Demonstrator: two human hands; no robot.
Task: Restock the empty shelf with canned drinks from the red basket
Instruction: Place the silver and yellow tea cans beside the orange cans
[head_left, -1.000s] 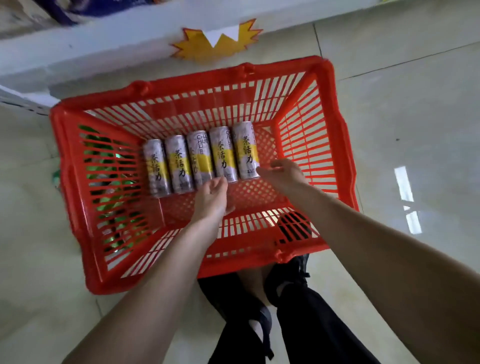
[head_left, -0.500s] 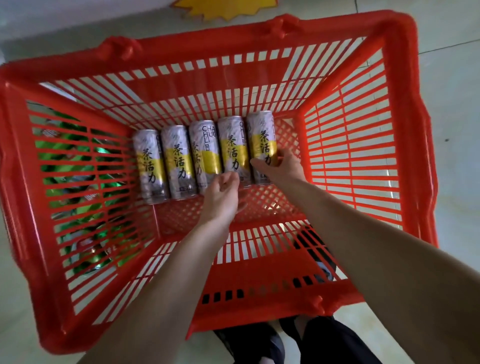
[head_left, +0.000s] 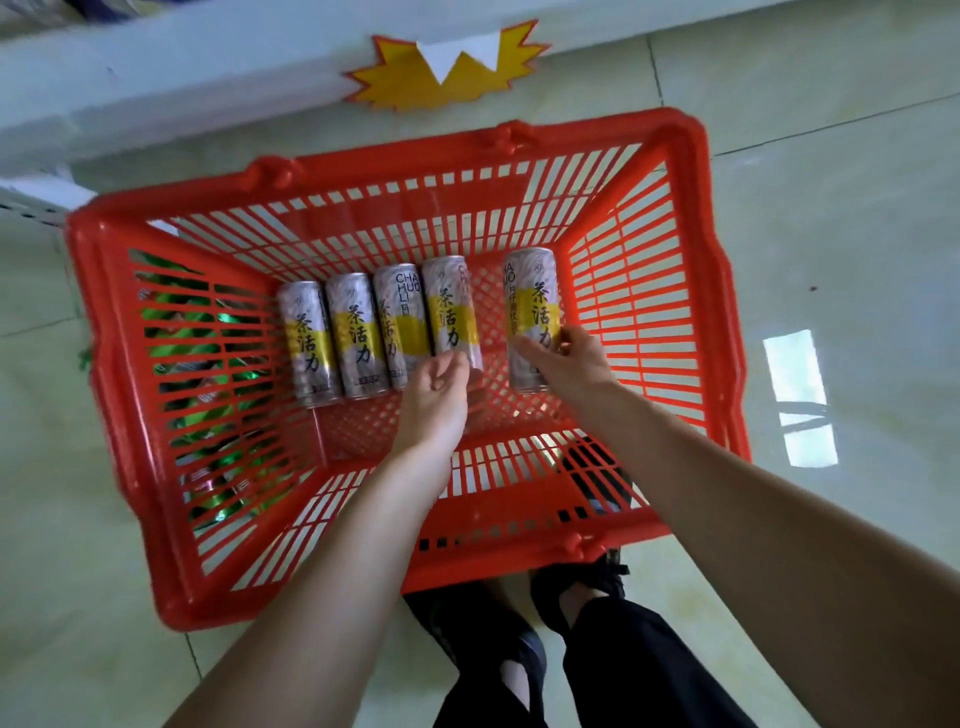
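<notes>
In the red basket (head_left: 675, 291), the right hand (head_left: 566, 358) grips 1 can (head_left: 530, 306) pulled clear for lifting, while the left hand (head_left: 441, 384) curls onto the nearest of 4 rowed cans (head_left: 449, 306).

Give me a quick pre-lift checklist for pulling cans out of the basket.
1. Right hand grips the rightmost can: ok.
2. That can is apart from the row: ok.
3. Left hand grips the fourth can: not ok, fingers only reach its lower end.
4. Red basket open above the cans: ok.
5. Shelf slot free: cannot tell, out of view.
</notes>
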